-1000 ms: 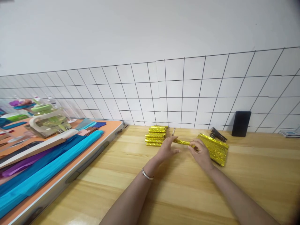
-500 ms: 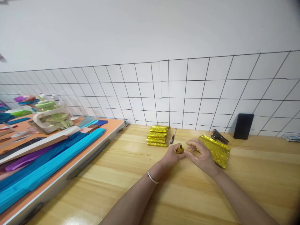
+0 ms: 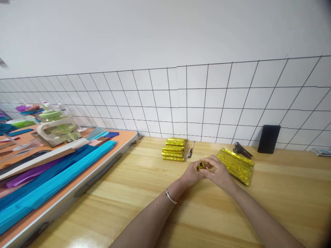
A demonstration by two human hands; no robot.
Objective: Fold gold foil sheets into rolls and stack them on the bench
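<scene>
My left hand (image 3: pixel 192 173) is wrapped round a small roll of gold foil (image 3: pixel 201 166), whose open end faces up. My right hand (image 3: pixel 216 171) meets it from the right, its thumb and fingertips closed on the rim of the same roll. Most of the roll is hidden by the fingers. Just right of my right hand lies a flat stack of gold foil sheets (image 3: pixel 236 167). Beyond my left hand, several gold foil rolls (image 3: pixel 173 150) lie in a row, with a utility knife (image 3: pixel 191 150) beside them.
A black stapler-like clip tool (image 3: pixel 242 150) lies behind the foil sheets. A black phone-like slab (image 3: pixel 269 139) leans on the tiled wall. On the left, an orange-topped table (image 3: pixel 126 137) bears coloured paper rolls (image 3: pixel 77 170) and a green-lidded jug (image 3: pixel 58 127).
My right hand has moved left and its fingers have closed onto the foil roll's end. My left hand has shifted slightly right, still holding the roll.
</scene>
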